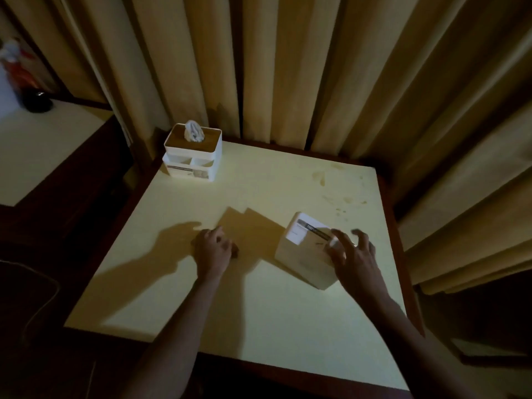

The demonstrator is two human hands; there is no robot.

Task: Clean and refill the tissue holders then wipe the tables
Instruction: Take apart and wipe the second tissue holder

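Note:
A white tissue holder (192,158) with a wooden lid and a tissue poking out stands at the far left corner of the pale table (259,312). A white pack of tissues (305,251) lies tilted on the table's right side. My right hand (352,254) hovers over its near right corner with fingers spread, fingertips at or just above the pack. My left hand (213,249) rests mid-table, fingers curled over something small and dark (235,252) that I cannot identify.
Brownish stains (331,191) mark the table's far right area. Beige curtains (288,67) hang right behind the table. A second table (43,145) stands at left with a figurine (20,73) on it. Dark wooden edging frames the table.

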